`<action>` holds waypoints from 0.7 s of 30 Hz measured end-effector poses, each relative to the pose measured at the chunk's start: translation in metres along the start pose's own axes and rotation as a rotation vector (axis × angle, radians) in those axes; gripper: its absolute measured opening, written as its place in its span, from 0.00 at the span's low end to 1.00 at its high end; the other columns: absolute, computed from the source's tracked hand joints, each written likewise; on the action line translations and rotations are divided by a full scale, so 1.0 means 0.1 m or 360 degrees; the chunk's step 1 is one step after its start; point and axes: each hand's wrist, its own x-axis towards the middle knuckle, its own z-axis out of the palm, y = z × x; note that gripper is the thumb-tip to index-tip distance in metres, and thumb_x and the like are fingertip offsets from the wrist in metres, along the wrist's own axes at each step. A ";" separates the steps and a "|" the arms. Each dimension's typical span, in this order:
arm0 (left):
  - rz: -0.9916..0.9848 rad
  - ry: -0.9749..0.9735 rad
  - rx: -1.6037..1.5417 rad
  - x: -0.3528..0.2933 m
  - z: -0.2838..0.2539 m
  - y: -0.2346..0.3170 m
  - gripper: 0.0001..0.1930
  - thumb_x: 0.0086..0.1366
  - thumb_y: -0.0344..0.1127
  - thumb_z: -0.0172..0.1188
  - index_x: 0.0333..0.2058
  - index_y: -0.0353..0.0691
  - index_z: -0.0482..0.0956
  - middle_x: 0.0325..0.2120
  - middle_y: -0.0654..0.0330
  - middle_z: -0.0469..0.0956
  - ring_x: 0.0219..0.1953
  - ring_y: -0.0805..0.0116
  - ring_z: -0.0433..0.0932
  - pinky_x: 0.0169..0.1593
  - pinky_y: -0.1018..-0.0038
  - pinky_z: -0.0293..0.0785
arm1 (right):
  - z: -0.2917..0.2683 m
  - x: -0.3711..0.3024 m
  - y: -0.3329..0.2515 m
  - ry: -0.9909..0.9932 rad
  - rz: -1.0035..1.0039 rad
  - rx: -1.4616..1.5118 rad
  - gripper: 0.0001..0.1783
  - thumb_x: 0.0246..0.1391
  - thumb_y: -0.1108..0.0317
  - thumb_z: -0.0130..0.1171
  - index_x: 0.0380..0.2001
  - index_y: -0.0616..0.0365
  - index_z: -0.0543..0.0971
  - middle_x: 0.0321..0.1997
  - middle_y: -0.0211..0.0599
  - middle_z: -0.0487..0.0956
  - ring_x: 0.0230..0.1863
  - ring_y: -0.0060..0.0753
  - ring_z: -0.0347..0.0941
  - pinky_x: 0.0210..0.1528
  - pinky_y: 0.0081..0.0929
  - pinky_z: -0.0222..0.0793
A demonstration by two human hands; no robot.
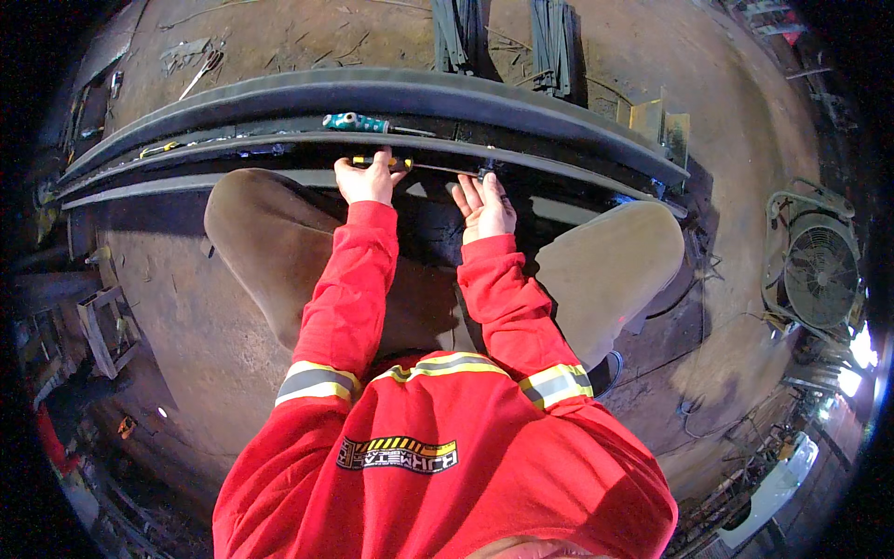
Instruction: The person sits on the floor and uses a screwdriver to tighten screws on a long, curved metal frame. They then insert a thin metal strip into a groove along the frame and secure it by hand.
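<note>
My left hand (368, 180) is closed around the yellow and black handle of a screwdriver (402, 164). The thin shaft runs to the right, and its tip meets a small dark part (488, 169) pinched in the fingers of my right hand (488, 211). What exactly that part is cannot be made out. Both hands are at the near side of a long steel beam (279, 90), between my spread knees. Lying along the beam, just beyond my left hand, is a teal-handled screwdriver (356, 122) with its shaft pointing right.
A small yellow tool (160, 149) lies on the beam's left end. Bundles of flat steel bars (555, 47) rest on the floor beyond. At the right stands a large floor fan (819, 272). A metal frame (108, 331) stands at the left, and a yellowish steel piece (659, 126) is beyond the beam's right end.
</note>
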 end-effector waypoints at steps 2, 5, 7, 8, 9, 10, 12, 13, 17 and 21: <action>-0.0001 -0.0020 0.0033 0.03 -0.02 0.00 0.25 0.54 0.24 0.64 0.45 0.30 0.59 0.34 0.48 0.73 0.30 0.59 0.80 0.25 0.64 0.84 | 0.01 -0.01 0.00 -0.0009 0.0005 0.0010 0.07 0.58 0.65 0.58 0.34 0.55 0.75 0.41 0.42 0.79 0.44 0.43 0.78 0.42 0.38 0.79; 0.0046 -0.0209 0.0026 0.04 -0.09 0.03 0.22 0.55 0.22 0.61 0.43 0.29 0.58 0.32 0.48 0.74 0.24 0.58 0.79 0.24 0.64 0.84 | 0.03 -0.04 0.01 -0.0008 0.0019 0.0031 0.06 0.58 0.65 0.57 0.34 0.55 0.75 0.40 0.41 0.79 0.44 0.43 0.79 0.42 0.38 0.79; -0.0014 -0.0183 0.0095 -0.02 -0.05 0.14 0.19 0.56 0.24 0.60 0.41 0.28 0.59 0.29 0.48 0.74 0.20 0.58 0.78 0.22 0.64 0.82 | 0.03 -0.03 0.02 -0.0008 0.0008 0.0011 0.07 0.59 0.65 0.56 0.36 0.56 0.74 0.43 0.45 0.78 0.46 0.44 0.78 0.43 0.39 0.78; -0.0044 -0.0170 0.0129 -0.05 -0.03 0.18 0.18 0.56 0.24 0.59 0.40 0.27 0.59 0.28 0.48 0.74 0.19 0.58 0.78 0.21 0.64 0.82 | 0.02 -0.01 0.02 -0.0008 0.0002 0.0002 0.07 0.59 0.66 0.56 0.37 0.56 0.74 0.45 0.47 0.78 0.47 0.45 0.77 0.44 0.39 0.78; -0.0098 -0.0217 0.0170 -0.02 -0.04 0.18 0.18 0.57 0.25 0.59 0.40 0.27 0.59 0.26 0.47 0.74 0.17 0.58 0.77 0.19 0.63 0.80 | 0.01 0.00 0.02 -0.0009 0.0008 0.0010 0.07 0.59 0.66 0.56 0.37 0.57 0.74 0.45 0.47 0.78 0.47 0.45 0.77 0.45 0.40 0.78; -0.0151 -0.0265 0.0211 0.04 -0.07 0.19 0.18 0.57 0.26 0.58 0.39 0.27 0.59 0.25 0.47 0.74 0.16 0.58 0.77 0.18 0.63 0.79 | 0.00 0.01 0.03 -0.0010 0.0014 0.0019 0.07 0.59 0.65 0.56 0.37 0.57 0.74 0.45 0.48 0.78 0.48 0.46 0.77 0.45 0.40 0.77; -0.0172 -0.0274 0.0381 0.05 -0.08 0.21 0.18 0.57 0.30 0.58 0.39 0.26 0.59 0.21 0.47 0.73 0.14 0.58 0.76 0.15 0.63 0.76 | -0.01 0.03 0.02 -0.0013 0.0016 0.0024 0.08 0.59 0.65 0.56 0.37 0.57 0.74 0.45 0.49 0.78 0.48 0.47 0.77 0.45 0.41 0.77; -0.0182 -0.0276 0.0425 0.06 -0.07 0.20 0.19 0.58 0.30 0.58 0.40 0.26 0.59 0.21 0.47 0.73 0.15 0.58 0.76 0.15 0.63 0.76 | 0.00 0.02 0.01 -0.0014 0.0014 0.0020 0.08 0.59 0.65 0.55 0.37 0.58 0.73 0.45 0.49 0.78 0.48 0.48 0.77 0.45 0.41 0.77; -0.0227 -0.0256 0.0426 0.04 -0.02 0.21 0.20 0.58 0.33 0.59 0.40 0.27 0.59 0.21 0.46 0.74 0.16 0.56 0.78 0.15 0.62 0.76 | 0.03 -0.02 -0.01 -0.0004 -0.0025 -0.0020 0.08 0.59 0.66 0.55 0.37 0.58 0.73 0.46 0.51 0.77 0.48 0.49 0.77 0.44 0.41 0.78; -0.0230 -0.0289 0.0453 -0.01 0.00 0.25 0.20 0.58 0.36 0.60 0.39 0.26 0.63 0.24 0.45 0.75 0.19 0.54 0.79 0.17 0.64 0.76 | 0.03 -0.02 0.00 0.0012 -0.0016 -0.0004 0.08 0.59 0.66 0.56 0.37 0.58 0.73 0.47 0.53 0.77 0.47 0.50 0.77 0.44 0.41 0.78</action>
